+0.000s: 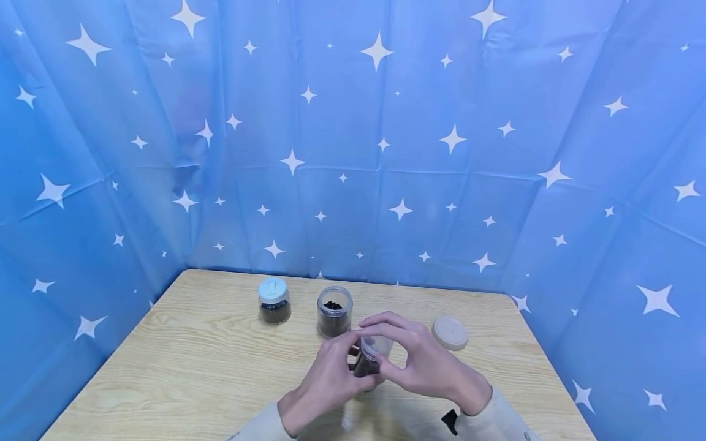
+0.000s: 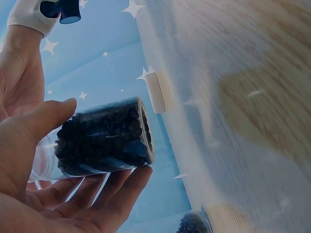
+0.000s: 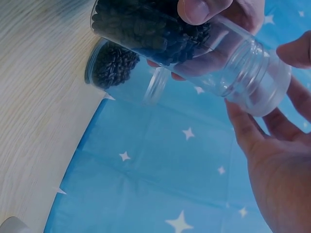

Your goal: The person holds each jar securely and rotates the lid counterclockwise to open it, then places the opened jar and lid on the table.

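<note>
Nearest the camera, the left hand (image 1: 330, 370) is gripping a clear cylindrical jar (image 2: 104, 138) with thumb and fingers bent round its body, holding it above the pale wood-grain table (image 1: 193, 343). Dark bean-like pieces are filling the jar's lower part. Beside it, the right hand (image 1: 427, 361) is holding the jar's translucent top between thumb and curved fingers. Farther back, from left to right, a squat clear jar with a light-blue lid (image 1: 274, 300) is containing dark brown matter; an uncovered clear jar (image 1: 334, 320) is containing dark pieces below its rim; a round pale-pinkish lid (image 1: 449, 332) is lying flat.
</note>
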Available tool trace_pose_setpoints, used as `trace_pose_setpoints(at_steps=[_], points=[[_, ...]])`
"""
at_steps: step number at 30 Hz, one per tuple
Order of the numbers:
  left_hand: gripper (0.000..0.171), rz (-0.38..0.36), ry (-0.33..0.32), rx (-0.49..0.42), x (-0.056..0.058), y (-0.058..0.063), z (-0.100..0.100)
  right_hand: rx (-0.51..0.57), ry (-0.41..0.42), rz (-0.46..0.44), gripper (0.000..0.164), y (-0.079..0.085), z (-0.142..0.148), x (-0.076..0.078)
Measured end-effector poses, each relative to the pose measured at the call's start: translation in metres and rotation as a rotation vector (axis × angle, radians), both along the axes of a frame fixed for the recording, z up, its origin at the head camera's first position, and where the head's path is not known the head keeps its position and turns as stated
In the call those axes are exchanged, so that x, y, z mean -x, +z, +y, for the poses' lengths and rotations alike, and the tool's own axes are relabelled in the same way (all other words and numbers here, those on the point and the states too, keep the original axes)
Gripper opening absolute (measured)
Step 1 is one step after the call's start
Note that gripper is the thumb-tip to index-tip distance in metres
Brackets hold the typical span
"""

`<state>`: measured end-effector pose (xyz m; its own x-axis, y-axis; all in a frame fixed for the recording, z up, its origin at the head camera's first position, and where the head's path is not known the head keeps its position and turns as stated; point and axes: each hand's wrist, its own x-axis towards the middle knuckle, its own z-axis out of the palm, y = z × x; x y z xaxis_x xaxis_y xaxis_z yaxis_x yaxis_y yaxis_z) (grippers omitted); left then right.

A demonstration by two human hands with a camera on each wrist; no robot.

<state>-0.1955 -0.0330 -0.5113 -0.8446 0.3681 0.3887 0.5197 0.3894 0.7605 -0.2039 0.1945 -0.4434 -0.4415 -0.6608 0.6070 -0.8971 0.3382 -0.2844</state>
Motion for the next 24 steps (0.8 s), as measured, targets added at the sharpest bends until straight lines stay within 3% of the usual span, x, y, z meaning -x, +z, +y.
trace_pose_setpoints(at_steps=[13, 24], points=[[0.048, -0.019, -0.011, -0.007, -0.0001, 0.0006, 0.0003, 0.0, -0.049, -0.007, 0.061, -0.0002, 0.0046, 0.0013], [0.048, 0.017, 0.008, 0.018, -0.0002, 0.001, 0.0007, 0.025, -0.165, -0.045, 0.058, -0.0062, 0.0104, 0.0073]])
